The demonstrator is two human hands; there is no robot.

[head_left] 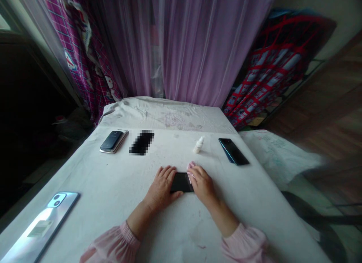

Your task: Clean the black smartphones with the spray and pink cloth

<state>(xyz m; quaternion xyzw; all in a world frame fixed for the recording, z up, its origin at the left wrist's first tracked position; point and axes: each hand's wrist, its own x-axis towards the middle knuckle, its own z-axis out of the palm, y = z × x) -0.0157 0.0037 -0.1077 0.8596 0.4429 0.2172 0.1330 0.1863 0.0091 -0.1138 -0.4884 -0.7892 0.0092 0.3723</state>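
Note:
A small black phone (181, 182) lies flat on the white cloth-covered table (118, 180) in front of me. My left hand (161, 187) rests on its left side, fingers laid flat and thumb along its near edge. My right hand (201, 182) is closed on a small white-pink cloth (190, 171), pressed against the phone's right end. Both wrists wear pink sleeves.
A small white dropper bottle (199, 144) stands just beyond my hands. A dark phone (233, 151) lies at the right, a dark phone in a silver case (113, 141) and a blurred black object (141, 142) at the back left, a silver phone (42, 226) face down near left. Purple curtains hang behind.

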